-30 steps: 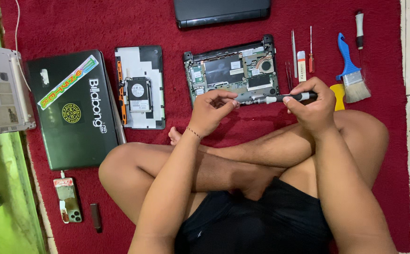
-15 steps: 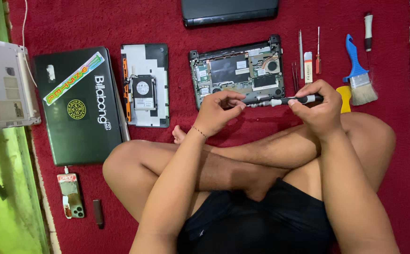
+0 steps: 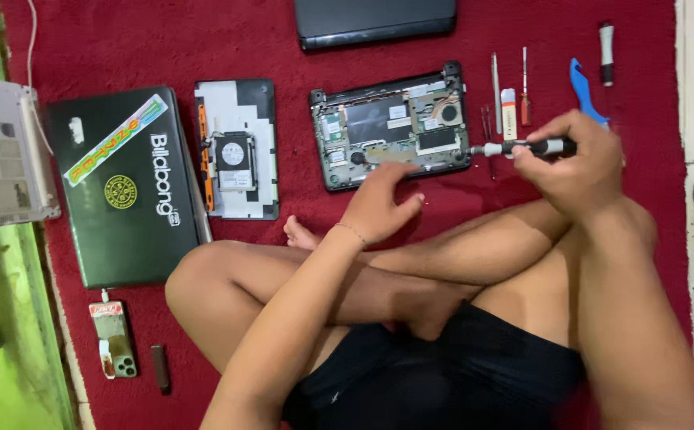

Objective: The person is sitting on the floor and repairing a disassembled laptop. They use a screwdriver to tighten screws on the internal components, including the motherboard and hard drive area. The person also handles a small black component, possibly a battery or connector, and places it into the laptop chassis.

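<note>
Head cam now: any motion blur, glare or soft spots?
Head view: even, soft light with no hard shadows; right hand slightly smeared around the screwdriver; left hand fairly sharp; opened laptop base crisp; faint sheen on the closed laptop lid; green floor at left edge soft.

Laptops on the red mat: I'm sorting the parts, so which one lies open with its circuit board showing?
The small laptop base directly beyond the left hand: board and fan exposed. The sticker-covered laptop and the black one are shut.
</note>
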